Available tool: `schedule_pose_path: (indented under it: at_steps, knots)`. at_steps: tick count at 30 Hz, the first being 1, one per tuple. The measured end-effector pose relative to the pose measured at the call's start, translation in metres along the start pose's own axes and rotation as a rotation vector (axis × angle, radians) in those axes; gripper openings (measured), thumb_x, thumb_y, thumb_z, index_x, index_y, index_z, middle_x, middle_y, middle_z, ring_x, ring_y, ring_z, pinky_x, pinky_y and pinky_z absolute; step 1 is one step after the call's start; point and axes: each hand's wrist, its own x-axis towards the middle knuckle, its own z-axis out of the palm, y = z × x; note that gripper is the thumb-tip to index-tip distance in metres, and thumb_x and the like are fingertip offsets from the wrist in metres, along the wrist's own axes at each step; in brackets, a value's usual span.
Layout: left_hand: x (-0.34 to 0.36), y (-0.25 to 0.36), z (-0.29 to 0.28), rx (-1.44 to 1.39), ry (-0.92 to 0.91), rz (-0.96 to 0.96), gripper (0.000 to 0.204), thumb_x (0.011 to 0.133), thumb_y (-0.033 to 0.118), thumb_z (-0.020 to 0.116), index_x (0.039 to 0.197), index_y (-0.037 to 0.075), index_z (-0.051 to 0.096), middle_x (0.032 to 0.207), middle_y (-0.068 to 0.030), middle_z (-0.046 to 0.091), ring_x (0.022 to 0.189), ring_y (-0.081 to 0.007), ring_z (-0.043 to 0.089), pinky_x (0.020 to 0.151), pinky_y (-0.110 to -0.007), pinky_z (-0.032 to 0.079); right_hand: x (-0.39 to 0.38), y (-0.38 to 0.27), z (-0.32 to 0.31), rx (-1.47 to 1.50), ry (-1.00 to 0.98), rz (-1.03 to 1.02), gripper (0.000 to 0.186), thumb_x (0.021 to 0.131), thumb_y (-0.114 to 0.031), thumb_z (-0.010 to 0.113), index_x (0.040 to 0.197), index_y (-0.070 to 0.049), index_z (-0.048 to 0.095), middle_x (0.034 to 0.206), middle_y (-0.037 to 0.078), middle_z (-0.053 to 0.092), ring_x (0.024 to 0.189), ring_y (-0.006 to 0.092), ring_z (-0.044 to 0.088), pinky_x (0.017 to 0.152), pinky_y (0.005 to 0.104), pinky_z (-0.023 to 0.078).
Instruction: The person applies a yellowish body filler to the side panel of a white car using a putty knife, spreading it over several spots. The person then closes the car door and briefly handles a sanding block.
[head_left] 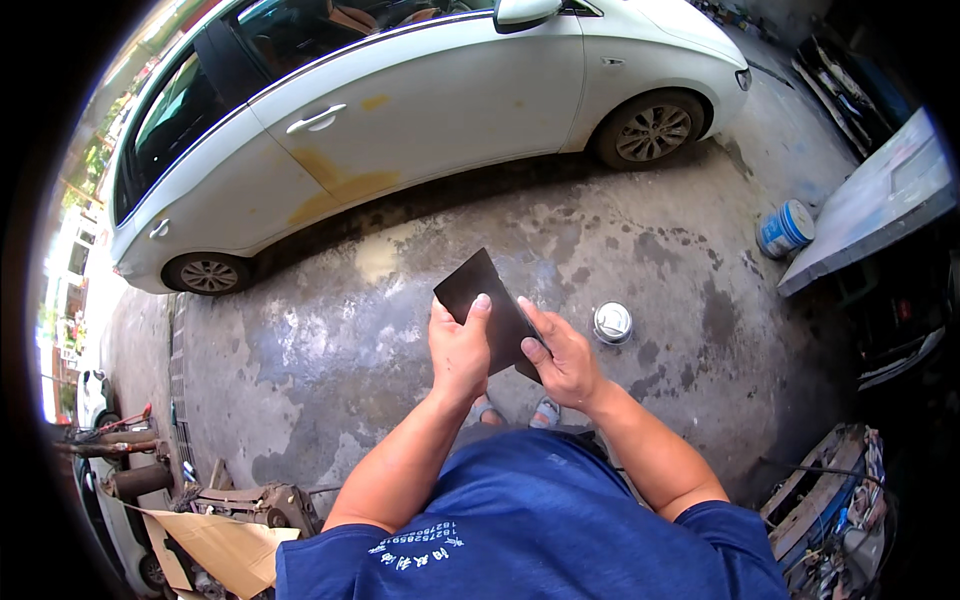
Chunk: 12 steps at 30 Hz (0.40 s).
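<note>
A dark, flat rectangular sheet that looks like sandpaper (484,312) is held out in front of my body, above the floor. My left hand (459,350) grips its left edge, with the thumb lying on top. On the opposite edge, my right hand (566,362) is closed with its thumb and fingers around the side. A second dark layer or edge shows along the right side by that hand; I cannot tell whether it is a fold or a separate piece. The fingers under the sheet are hidden.
A white car (440,110) with yellowish patches on its doors stands ahead. A round silver-lidded can (612,323) sits on the stained concrete floor (330,370) to the right. Farther right are a blue bucket (785,229) and a pale panel (880,200). Cardboard (225,550) lies at lower left.
</note>
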Motion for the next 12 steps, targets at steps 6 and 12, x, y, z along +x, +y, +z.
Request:
schedule_pose_path:
  at_steps: [6,12]
  knots:
    - [-0.010,-0.001,0.004,-0.058,-0.099,-0.009,0.026,0.092,0.002,0.054,0.118,0.002,0.049,0.110,-0.0091,0.061,0.096,-0.0149,0.060,0.086,-0.030,0.050,0.006,-0.007,-0.003,0.057,0.071,0.015,0.049,0.094,-0.011,0.053,0.140,-0.004,0.040,0.112,0.022,0.061,0.099,0.0326,0.062,0.087,0.0359,0.048]
    - [-0.002,0.017,0.001,-0.090,-0.079,0.033,0.026,0.092,0.001,0.055,0.117,0.004,0.048,0.106,-0.0088,0.062,0.093,-0.0171,0.062,0.084,-0.033,0.053,-0.011,0.001,0.006,0.016,0.096,-0.092,0.055,0.094,-0.013,0.056,0.143,-0.005,0.034,0.126,0.023,0.056,0.113,0.0338,0.059,0.094,0.0343,0.046]
